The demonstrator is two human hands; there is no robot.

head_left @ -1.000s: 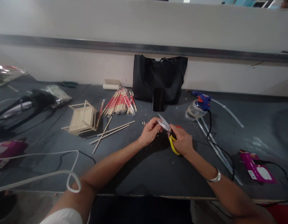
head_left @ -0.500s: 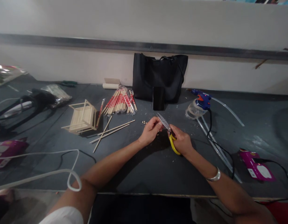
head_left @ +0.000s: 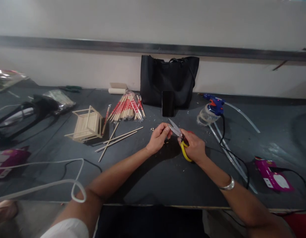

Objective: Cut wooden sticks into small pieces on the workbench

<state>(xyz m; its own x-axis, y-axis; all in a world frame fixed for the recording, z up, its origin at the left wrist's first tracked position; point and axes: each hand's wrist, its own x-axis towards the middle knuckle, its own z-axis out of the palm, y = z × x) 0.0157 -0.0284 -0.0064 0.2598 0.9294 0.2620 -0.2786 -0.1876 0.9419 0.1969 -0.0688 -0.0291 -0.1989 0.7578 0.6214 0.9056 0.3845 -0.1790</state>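
Note:
My right hand (head_left: 196, 147) grips a pair of scissors (head_left: 177, 131) with yellow handles. Its blades stand apart and point up and left, toward the fingertips of my left hand (head_left: 157, 139). That left hand is closed in a pinch close to the blades; whatever lies between its fingers is too small to make out. Tiny cut bits (head_left: 152, 129) are on the table just beyond the left hand. To its left, several loose wooden sticks (head_left: 120, 140) lie crossed. A small chair-like frame made of sticks (head_left: 87, 125) rests farther left.
Behind are wrapped chopsticks (head_left: 126, 107), a black bag (head_left: 153, 77) and a phone (head_left: 168, 103) leaning on it. A blue glue gun (head_left: 213, 103) rests on a clear container (head_left: 207, 115) at right, near glue sticks, a cable and a magenta power box (head_left: 273, 174). White cable (head_left: 75, 181) loops at left.
The scissor blades have parted from nearly closed to spread. Both hands stay in almost the same place, with the left fingers slightly shifted.

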